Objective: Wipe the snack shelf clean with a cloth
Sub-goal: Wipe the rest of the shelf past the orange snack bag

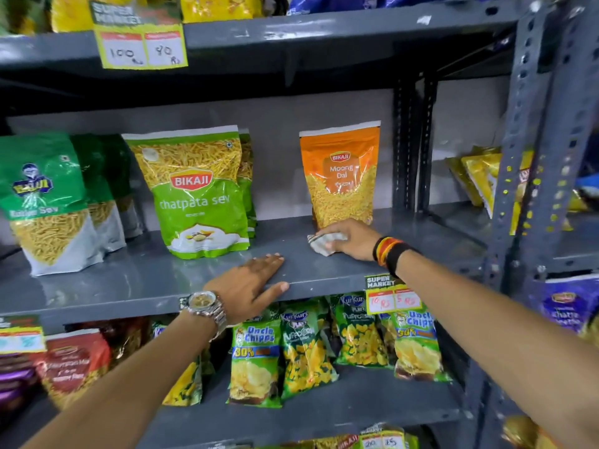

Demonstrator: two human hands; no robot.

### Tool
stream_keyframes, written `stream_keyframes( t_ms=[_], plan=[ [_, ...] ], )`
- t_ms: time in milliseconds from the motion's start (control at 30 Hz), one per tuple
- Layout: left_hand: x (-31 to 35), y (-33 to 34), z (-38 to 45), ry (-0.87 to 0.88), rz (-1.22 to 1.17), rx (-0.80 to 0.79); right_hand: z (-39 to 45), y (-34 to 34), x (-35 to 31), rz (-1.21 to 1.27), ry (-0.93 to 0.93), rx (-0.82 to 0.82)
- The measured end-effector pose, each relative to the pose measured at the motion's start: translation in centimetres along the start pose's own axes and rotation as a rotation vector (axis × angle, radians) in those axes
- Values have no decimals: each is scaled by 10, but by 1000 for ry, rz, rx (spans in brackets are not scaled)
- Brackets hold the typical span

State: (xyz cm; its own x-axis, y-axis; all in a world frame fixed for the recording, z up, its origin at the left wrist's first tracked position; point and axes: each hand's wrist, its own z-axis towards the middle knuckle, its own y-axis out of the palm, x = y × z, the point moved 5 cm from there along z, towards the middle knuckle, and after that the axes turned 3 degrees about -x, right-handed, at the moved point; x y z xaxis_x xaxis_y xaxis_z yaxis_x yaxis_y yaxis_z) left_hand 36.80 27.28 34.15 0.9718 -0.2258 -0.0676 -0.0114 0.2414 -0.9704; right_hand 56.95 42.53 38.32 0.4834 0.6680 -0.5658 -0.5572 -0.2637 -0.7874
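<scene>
The grey metal snack shelf (136, 280) runs across the middle of the view. My right hand (351, 238) presses a small crumpled white cloth (319, 244) flat on the shelf, right in front of an upright orange Moong Dal pouch (340, 176). My left hand (251, 285) lies palm down on the shelf's front edge, fingers spread and thumb over the lip, holding nothing. A green Chatpata Sev pouch (197, 192) stands left of the orange one, behind my left hand.
Green sev packs (45, 202) stand at the shelf's far left. Chip bags (256, 361) fill the shelf below, under a price tag (392, 294) on the edge. A perforated steel upright (518, 176) bounds the right side. Another price tag (141, 43) hangs above.
</scene>
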Motion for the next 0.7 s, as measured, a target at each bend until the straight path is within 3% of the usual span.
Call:
stream_keyframes(
  t_ms=[233,267,400,467,600,700],
  plan=[
    [6,-5,-6,4,0,15,-80,-14,-48,93,-76,-344],
    [7,-5,-6,2,-3,14,-83,-23,-48,123,-48,-333],
    [6,-7,-4,-1,-5,7,-66,-47,-17,-22,108,-22],
    [6,-7,-3,11,-5,6,-66,-32,-9,-57,143,24],
    [6,-6,-5,38,-12,10,-97,-1,-50,2,30,-131],
    [4,-3,-4,54,-12,-8,-121,-19,-58,21,68,-227]
  ],
)
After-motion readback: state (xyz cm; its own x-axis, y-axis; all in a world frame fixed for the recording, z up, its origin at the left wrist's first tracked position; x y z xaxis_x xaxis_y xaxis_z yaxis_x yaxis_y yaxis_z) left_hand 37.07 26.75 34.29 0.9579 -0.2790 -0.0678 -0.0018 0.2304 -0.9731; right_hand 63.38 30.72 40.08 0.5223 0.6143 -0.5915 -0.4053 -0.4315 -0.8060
